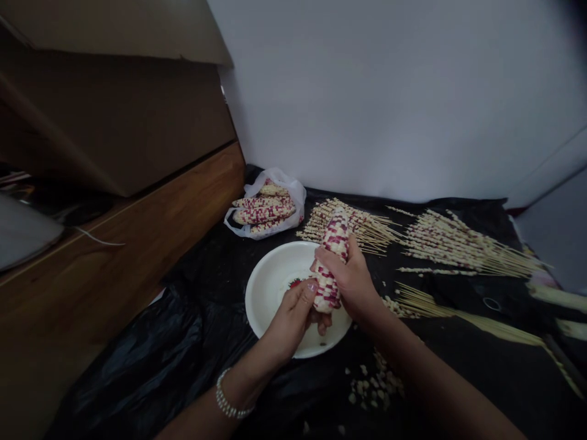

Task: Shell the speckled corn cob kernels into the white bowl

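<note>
A purple-and-white corn cob (337, 235) is held tilted upright above a white bowl (266, 281). My right hand (351, 275) wraps round its middle from the right. Lower down, my left hand (296, 308) grips the cob near its bottom end, thumb against the kernels and fingers behind it. A beaded bracelet circles my left wrist. The bowl has a red and green print on its bottom, partly hidden by my left hand.
Behind the bowl are a plastic bag (300, 192) of cobs and kernel-threaded skewers (440, 241). Bare skewers (463, 315) and loose kernels (373, 388) lie right on black plastic sheeting (160, 348). A wooden board (183, 214) and cardboard box (151, 116) stand left; a pale wall is behind.
</note>
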A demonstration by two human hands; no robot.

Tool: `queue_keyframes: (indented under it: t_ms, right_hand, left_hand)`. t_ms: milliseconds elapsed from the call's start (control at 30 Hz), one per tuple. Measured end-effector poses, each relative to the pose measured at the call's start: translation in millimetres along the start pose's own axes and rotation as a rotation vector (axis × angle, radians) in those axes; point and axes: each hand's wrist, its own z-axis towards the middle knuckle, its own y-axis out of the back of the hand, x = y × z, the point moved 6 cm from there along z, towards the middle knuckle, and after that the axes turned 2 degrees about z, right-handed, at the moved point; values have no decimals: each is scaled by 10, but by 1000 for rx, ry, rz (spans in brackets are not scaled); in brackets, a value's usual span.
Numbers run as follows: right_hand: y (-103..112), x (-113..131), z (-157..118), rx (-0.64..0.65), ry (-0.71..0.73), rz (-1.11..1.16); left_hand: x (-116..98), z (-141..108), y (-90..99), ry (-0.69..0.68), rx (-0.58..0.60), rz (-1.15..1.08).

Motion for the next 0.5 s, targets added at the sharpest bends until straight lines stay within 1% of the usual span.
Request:
queue_keyframes:
  t_ms: [100, 167, 300, 400, 500]
  right_hand:
    - [34, 19, -33, -58, -46, 14]
    - [30, 57, -48, -51, -46, 33]
    - [-26, 38, -41, 15, -91, 176]
    - [-58, -22, -11, 47, -127, 232]
    - [-43, -56, 19, 35, -131, 244]
  left_hand:
    - [15, -35, -2, -15, -104, 83]
    - [12, -66, -33, -15, -134, 118]
    - [-7, -119, -112, -4, -147, 110]
    - [-33, -131, -140, 1, -157, 114]
    - [-43, -96, -153, 24, -116, 79]
